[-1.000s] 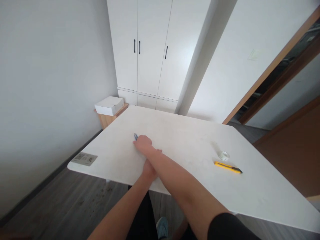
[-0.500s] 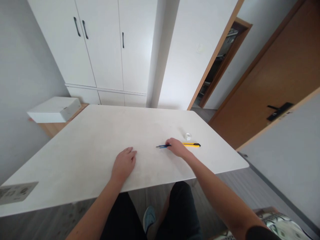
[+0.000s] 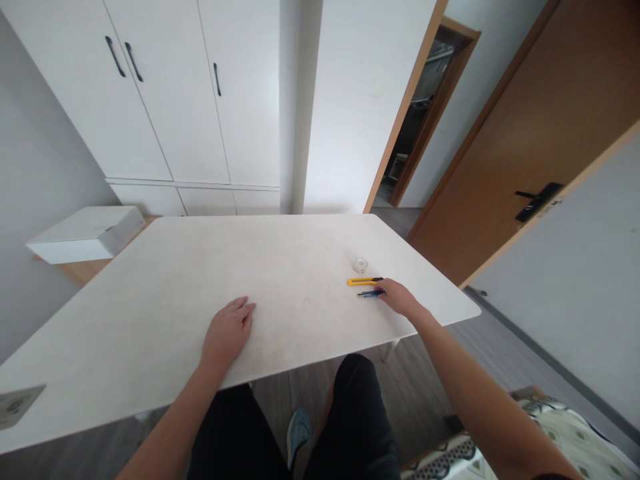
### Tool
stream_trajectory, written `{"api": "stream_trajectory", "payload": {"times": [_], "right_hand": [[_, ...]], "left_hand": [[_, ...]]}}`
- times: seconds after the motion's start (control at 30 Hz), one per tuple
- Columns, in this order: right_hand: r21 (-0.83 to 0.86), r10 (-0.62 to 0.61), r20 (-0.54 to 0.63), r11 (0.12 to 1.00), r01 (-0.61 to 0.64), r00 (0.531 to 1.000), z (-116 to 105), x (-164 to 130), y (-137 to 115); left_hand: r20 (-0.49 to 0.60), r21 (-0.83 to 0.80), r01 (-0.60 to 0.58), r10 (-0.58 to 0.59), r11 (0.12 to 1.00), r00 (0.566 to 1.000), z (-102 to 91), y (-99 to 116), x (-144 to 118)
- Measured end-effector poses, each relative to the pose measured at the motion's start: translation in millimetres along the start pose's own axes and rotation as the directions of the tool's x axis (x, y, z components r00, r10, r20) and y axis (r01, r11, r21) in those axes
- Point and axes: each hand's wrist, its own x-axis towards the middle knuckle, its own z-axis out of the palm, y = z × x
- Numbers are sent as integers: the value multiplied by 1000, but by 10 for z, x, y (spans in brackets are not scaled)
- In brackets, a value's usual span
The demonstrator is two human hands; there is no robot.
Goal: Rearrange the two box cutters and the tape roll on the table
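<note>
My right hand (image 3: 399, 298) grips the end of a blue pen (image 3: 369, 293) low over the white table (image 3: 150, 280), near its right edge. Just beyond the pen lies a yellow utility knife (image 3: 363, 281), almost parallel to it. A small clear roll of tape (image 3: 360, 264) sits a little farther back. My left hand (image 3: 227, 331) rests flat on the table near the front edge, fingers together, holding nothing.
A white box (image 3: 85, 233) sits on a wooden stand to the left of the table. White cupboards (image 3: 165, 93) stand behind. A brown door (image 3: 525, 153) and an open doorway (image 3: 420, 113) are at the right. A sticker (image 3: 17, 404) marks the table's front left corner.
My right hand carried the blue pen from the table's left part across to the right side, beside the yellow knife. My left hand stayed on the table. The view swung right.
</note>
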Motion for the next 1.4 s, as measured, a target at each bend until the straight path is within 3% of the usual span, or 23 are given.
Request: {"api": "stream_trajectory", "payload": {"times": [0.13, 0.27, 0.4, 0.5, 0.67, 1.4], "right_hand": [[-11, -62, -21, 998, 62, 998, -30, 6, -221], [104, -259, -83, 958, 267, 962, 9, 95, -883], [177, -469, -86, 861, 477, 879, 320, 247, -1643], [119, -512, -143, 841, 528, 847, 624, 277, -1953], [57, -506, -240, 844, 533, 828, 871, 200, -1993], [78, -500, -210, 848, 524, 840, 854, 212, -1977]], "left_hand": [[-12, -9, 6, -6, 1000, 1000, 19, -6, 8], [-19, -10, 15, -15, 1000, 1000, 34, -13, 13], [-12, -2, 8, -8, 1000, 1000, 32, -13, 0], [-13, 8, 7, -7, 1000, 1000, 32, -10, -10], [-14, -15, 32, -32, 999, 999, 30, 6, -12], [-3, -11, 42, -42, 999, 999, 24, 10, -22]]}}
